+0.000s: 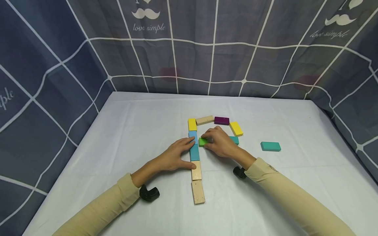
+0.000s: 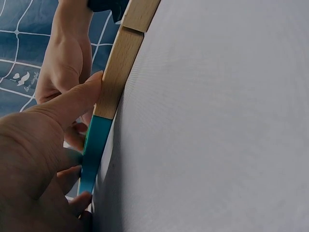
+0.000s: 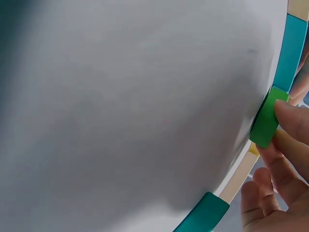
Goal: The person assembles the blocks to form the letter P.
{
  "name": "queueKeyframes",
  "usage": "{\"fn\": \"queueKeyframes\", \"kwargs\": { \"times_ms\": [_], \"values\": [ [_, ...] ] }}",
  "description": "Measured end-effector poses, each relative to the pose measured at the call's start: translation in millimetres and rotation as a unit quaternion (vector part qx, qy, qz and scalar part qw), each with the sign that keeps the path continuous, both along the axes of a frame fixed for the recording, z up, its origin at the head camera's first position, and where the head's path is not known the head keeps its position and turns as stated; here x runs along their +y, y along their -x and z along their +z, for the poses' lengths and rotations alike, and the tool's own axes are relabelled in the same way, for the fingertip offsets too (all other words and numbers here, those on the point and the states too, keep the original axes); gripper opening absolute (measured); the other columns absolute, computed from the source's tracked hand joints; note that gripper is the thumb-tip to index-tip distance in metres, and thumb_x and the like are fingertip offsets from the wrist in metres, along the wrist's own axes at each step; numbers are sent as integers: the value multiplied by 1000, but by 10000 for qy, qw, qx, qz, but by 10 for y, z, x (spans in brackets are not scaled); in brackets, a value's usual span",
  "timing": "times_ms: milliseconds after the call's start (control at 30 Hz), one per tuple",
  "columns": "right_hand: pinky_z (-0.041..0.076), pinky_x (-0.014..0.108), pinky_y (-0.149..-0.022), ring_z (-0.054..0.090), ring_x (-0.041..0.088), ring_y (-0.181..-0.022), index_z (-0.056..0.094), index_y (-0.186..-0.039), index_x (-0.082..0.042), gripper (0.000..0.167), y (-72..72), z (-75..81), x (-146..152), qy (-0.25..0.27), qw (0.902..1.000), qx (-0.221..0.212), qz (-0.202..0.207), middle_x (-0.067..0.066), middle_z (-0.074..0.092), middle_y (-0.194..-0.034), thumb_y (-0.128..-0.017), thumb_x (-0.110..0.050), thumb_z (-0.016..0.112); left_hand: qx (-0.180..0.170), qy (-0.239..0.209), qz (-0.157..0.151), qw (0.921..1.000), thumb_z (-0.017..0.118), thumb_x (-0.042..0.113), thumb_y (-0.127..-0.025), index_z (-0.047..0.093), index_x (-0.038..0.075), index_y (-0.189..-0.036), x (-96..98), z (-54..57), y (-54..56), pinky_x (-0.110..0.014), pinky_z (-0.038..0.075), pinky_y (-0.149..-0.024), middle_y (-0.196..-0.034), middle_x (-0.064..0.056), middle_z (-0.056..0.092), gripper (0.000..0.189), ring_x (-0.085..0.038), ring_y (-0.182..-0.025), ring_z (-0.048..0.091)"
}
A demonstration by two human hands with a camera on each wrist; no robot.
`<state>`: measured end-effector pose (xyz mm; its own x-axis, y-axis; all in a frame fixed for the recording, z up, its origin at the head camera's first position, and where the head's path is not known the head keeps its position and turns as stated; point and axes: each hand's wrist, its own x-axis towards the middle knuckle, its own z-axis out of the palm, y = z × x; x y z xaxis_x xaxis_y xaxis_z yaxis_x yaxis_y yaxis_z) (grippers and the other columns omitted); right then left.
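Note:
My right hand (image 1: 220, 142) pinches a green block (image 3: 264, 118) between thumb and fingers. One end of it is against the side of a column of blocks, by a blue block (image 3: 289, 53). My left hand (image 1: 174, 154) rests along the column's left side. Its fingertips touch the light blue block (image 1: 192, 135) and the blue block below it, while the thumb touches a plain wooden block (image 2: 116, 72). A teal block (image 1: 234, 140) shows just beyond my right hand. In the right wrist view, a plain wooden block (image 3: 239, 178) shows between green and teal.
A yellow block (image 1: 192, 124) tops the column; another wooden block (image 1: 198, 192) ends it nearest me. A wooden block (image 1: 205, 120), a purple block (image 1: 221, 121) and a yellow block (image 1: 236, 128) curve rightward. A separate teal block (image 1: 270, 146) lies right on the white-covered table (image 1: 141, 114).

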<state>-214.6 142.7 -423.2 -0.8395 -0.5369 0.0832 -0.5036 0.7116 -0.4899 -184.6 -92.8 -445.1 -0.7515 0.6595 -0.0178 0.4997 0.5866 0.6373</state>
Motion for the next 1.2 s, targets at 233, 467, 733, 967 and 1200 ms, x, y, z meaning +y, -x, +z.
{"fn": "queueKeyframes", "kwargs": {
  "times_ms": [233,467,733,967,1200],
  "values": [
    [44,39,-91,51,25,-104,72,-117,-3,30,23,3,-32,-87,9999,-97,18,8,68,-113,-87,-8,76,5,20,-15,10000,78,45,-83,35,2,-152,26,14,3,-53,18,-115,-161,-7,24,92,-33,-147,18],
    [44,40,-90,51,25,-105,72,-117,-2,31,24,5,-31,-67,9999,-103,11,8,68,-113,-86,-8,76,51,52,-21,10000,79,45,-83,35,2,-152,24,8,12,-52,18,-116,-161,-7,24,92,-33,-147,18],
    [45,40,-88,51,24,-103,71,-118,-1,35,1,6,-10,184,9996,-179,-74,8,68,-114,-86,-14,77,17,5,-20,10000,79,45,-83,34,3,-153,23,8,10,-53,18,-116,-162,-7,23,93,-34,-147,18],
    [44,45,-91,53,27,-108,71,-116,0,35,-54,33,82,659,9978,-37,-103,9,69,-113,-87,-19,77,9,-11,9,10000,78,46,-83,35,3,-152,16,-8,17,-54,19,-115,-161,-7,24,93,-33,-147,18],
    [43,51,-96,52,32,-118,68,-121,1,39,-105,148,321,1014,9935,-200,-471,12,65,-121,-87,-18,77,-29,-10,41,10000,79,45,-82,35,3,-152,8,-12,14,-53,19,-115,-161,-7,24,93,-33,-147,18]
  ]
}}
